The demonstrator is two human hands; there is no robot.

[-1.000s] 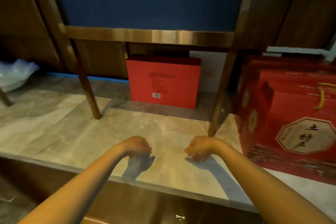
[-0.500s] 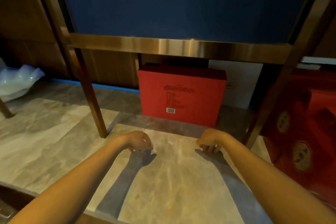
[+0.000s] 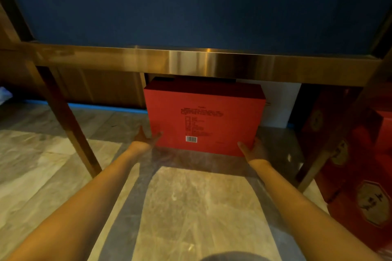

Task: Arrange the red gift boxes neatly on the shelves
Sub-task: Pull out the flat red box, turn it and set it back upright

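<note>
Marble floor [image 3: 191, 207] under brass shelf [image 3: 207, 63]

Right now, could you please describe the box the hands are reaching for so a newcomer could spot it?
Under the brass shelf rail, on the marble ledge, stands a plain red gift box. Unlike the red boxes with octagonal emblems at right, it shows small print and a barcode.

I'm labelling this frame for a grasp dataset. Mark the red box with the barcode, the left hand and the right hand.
red box with the barcode [image 3: 204, 118]: head view, middle of its printed front face.
left hand [image 3: 146, 136]: head view, palm at the box's lower left corner.
right hand [image 3: 253, 149]: head view, palm at the lower right corner.
</note>
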